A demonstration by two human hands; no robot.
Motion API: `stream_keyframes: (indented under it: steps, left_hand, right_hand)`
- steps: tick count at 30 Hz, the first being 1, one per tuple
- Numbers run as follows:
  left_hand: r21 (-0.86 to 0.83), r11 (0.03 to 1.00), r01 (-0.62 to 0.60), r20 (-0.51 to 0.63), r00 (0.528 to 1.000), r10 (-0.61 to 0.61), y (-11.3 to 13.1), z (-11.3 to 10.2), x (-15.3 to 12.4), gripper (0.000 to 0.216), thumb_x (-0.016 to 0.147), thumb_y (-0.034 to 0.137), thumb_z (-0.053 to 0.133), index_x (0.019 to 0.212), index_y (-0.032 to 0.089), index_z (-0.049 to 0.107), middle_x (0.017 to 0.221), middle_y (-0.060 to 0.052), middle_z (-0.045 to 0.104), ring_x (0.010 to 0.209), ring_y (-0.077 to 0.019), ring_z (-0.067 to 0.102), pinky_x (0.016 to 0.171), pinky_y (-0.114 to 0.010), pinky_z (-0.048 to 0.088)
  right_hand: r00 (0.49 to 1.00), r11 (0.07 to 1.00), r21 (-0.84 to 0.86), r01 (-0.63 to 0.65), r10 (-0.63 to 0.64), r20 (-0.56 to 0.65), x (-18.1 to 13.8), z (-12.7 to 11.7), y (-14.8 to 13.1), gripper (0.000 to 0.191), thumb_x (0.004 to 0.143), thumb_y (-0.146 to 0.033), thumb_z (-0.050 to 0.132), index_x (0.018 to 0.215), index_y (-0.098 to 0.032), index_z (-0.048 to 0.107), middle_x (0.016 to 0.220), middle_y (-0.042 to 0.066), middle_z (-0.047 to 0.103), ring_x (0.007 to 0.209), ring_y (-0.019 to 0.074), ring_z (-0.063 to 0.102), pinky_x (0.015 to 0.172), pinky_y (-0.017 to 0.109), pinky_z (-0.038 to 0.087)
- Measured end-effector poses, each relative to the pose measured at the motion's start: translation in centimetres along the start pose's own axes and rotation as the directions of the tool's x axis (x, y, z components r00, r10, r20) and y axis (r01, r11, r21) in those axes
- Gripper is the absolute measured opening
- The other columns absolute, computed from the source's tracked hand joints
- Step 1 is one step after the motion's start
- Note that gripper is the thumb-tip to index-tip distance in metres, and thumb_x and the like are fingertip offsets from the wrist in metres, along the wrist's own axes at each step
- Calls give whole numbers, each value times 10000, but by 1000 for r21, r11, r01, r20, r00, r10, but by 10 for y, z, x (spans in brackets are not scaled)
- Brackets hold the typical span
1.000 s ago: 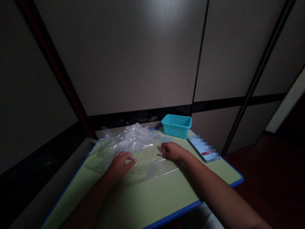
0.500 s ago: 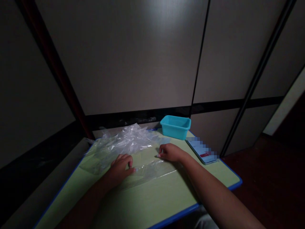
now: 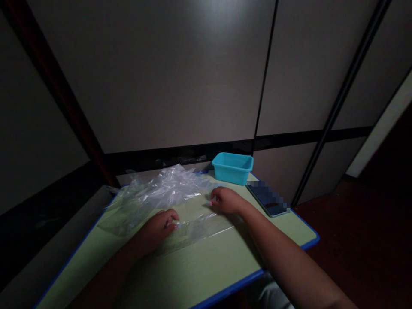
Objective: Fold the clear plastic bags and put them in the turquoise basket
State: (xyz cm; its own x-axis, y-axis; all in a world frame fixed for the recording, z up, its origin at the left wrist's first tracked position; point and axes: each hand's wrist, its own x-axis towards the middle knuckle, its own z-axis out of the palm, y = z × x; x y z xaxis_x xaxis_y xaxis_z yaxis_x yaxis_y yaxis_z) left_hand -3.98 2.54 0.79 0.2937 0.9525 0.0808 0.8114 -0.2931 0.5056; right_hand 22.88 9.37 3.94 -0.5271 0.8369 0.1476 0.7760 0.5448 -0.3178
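Observation:
A clear plastic bag (image 3: 196,228) lies spread over the table in front of me, and its near edge runs between my hands. At its left part my left hand (image 3: 162,225) has its fingers curled, with thumb and fingertips closed on the film. My right hand (image 3: 225,200) rests farther right, its thumb and forefinger pinching the film near the fold. Beyond the hands, more crumpled clear plastic (image 3: 175,184) is heaped toward the back left. Whether the heap and the flat part are one piece I cannot tell.
A turquoise plastic basket (image 3: 230,175) stands at the table's back edge. Right of it lies a phone (image 3: 270,201) with a darkened screen. The pale green table (image 3: 193,274) has a blue rim, and a panelled cupboard (image 3: 180,86) rises behind it.
My left thumb and fingertips, apart before, have closed on the film. The phone's screen has gone from bright to dark. The whole view has shifted slightly.

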Motion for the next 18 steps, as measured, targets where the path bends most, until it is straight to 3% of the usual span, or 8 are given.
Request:
stream_keyframes:
  steps: [2, 4, 6, 8, 13, 18]
  left_hand:
    - [13, 1000, 0, 9, 1000, -1, -1, 0, 1, 216, 760, 327, 435, 897, 192, 532, 694, 28, 465, 691, -178, 487, 626, -265, 350]
    - [21, 1000, 3, 19, 1000, -3, -1, -1, 2, 226, 767, 341, 422, 902, 193, 527, 682, 31, 454, 679, -178, 486, 617, -263, 346]
    - [23, 1000, 8, 22, 1000, -9, -1, -1, 2, 229, 776, 351, 409, 900, 196, 522, 684, 30, 454, 676, -178, 488, 614, -261, 346]
    - [21, 1000, 15, 23, 1000, -15, -1, -1, 2, 232, 787, 362, 399, 900, 201, 520, 697, 26, 465, 686, -179, 494, 618, -260, 348]
    - [7, 999, 43, 24, 999, -43, 2, -4, 1, 243, 787, 390, 397, 882, 205, 524, 693, 25, 475, 686, -183, 498, 616, -258, 349]
    - [-13, 999, 31, 18, 999, -30, 3, -6, 0, 247, 779, 395, 398, 877, 208, 525, 682, 29, 472, 676, -179, 494, 610, -253, 346]
  right_hand:
    - [979, 986, -62, -152, 142, -148, -1, -8, 2, 312, 834, -434, 508, 1043, -213, 579, 1071, 93, 592, 979, 234, 545, 805, 332, 376]
    - [899, 921, -94, -379, 342, -274, -2, -14, 6, 381, 846, -455, 470, 1128, -207, 528, 1139, 131, 549, 1066, 294, 504, 892, 464, 334]
    - [800, 819, -97, -566, 517, -306, -2, -17, 11, 466, 829, -499, 472, 1190, -204, 484, 1203, 160, 501, 1135, 360, 450, 924, 593, 250]
    - [732, 737, -95, -669, 631, -257, -1, -17, 17, 537, 803, -550, 483, 1224, -218, 462, 1277, 172, 442, 1203, 425, 368, 920, 670, 170]
    - [679, 676, -71, -734, 730, -79, 2, -14, 27, 596, 782, -601, 469, 1264, -252, 437, 1333, 174, 387, 1227, 469, 328, 897, 703, 165]
    - [696, 693, -76, -717, 704, -142, 0, -14, 22, 585, 787, -611, 453, 1250, -253, 451, 1308, 164, 422, 1212, 466, 347, 900, 712, 156]
